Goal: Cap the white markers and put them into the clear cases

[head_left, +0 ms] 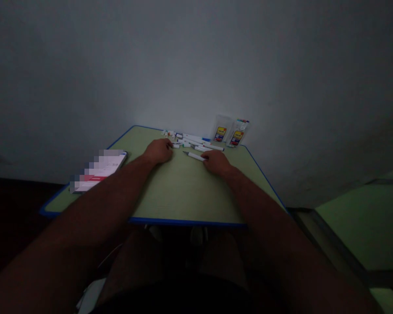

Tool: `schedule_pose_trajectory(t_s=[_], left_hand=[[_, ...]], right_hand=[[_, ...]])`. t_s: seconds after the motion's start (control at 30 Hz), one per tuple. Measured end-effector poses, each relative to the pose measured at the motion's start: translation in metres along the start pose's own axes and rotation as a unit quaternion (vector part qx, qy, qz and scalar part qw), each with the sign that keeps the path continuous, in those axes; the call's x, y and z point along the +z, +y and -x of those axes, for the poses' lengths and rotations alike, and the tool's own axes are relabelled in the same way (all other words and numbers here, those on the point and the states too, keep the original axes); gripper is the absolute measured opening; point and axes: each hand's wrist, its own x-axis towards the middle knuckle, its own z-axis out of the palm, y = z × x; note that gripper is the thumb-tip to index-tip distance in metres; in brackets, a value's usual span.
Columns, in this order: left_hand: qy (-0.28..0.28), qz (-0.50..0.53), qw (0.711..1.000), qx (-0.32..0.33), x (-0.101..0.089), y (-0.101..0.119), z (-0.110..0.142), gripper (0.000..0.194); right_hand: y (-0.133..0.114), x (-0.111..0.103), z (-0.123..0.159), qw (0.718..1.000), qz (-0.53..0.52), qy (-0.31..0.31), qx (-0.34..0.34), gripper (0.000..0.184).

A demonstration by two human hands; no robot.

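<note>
Right hand [214, 162]: fingers closed in a pinch on the right end of a marker [196, 157], low over the far half of the table [186, 192].
Left hand [159, 151]: curled low, fingertips right by a small white cap [176, 146]; cannot tell whether pinching it or only resting beside it.
Marker: white, between the two hands, grey tip [185, 152] pointing left and slightly to the far side; apparently uncapped.
Step in hand: judged to be the handling of a single uncapped marker, with the small cap close by on the left.
Next move: seems to call for a firm hold on the barrel, a sure fingertip grip on the left, and care not to nudge anything just beyond.
Pile of pens [214, 148]: just beyond the hands, mostly white, lying crosswise and overlapping.
Loose caps [170, 133]: clustered at the far edge, left of the pile; too small to count.
Pouches: clear left pouch [220, 131] and right pouch [237, 135] with coloured ends at its top, both upright at the far right, near the wall [183, 65].
Phone [113, 168]: lying at the left edge, screen lit.
</note>
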Motion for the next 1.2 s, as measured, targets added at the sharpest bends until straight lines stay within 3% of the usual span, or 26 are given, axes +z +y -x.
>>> schedule_pose_trajectory(t_s=[0.27,0.4,0.6,0.83,0.97,1.1,1.2], left_hand=[[0.002,0.010,1.000,0.000,-0.002,0.002,0.004,0.039],[0.015,0.001,1.000,0.000,-0.001,0.001,0.003,0.037],[0.024,-0.003,1.000,0.013,0.003,-0.002,0.001,0.037],[0.022,-0.004,1.000,0.014,0.002,-0.001,0.002,0.039],[0.036,-0.035,0.998,0.039,0.006,-0.002,0.001,0.047],[0.061,-0.047,0.994,0.082,0.016,-0.004,-0.002,0.051],[0.070,-0.061,0.990,0.104,0.021,-0.005,-0.005,0.052]], right_hand=[[-0.003,0.007,0.008,0.998,-0.031,0.052,0.030,0.039],[0.000,0.009,0.009,0.999,-0.015,0.050,0.008,0.041],[-0.006,0.011,0.005,0.999,0.005,0.037,-0.009,0.030],[-0.003,-0.001,0.009,0.988,-0.111,0.073,0.083,0.016],[0.000,-0.010,0.009,0.945,-0.274,0.093,0.151,0.017],[-0.002,-0.011,0.008,0.866,-0.463,0.075,0.174,0.031],[-0.006,-0.012,0.007,0.809,-0.560,0.050,0.174,0.028]])
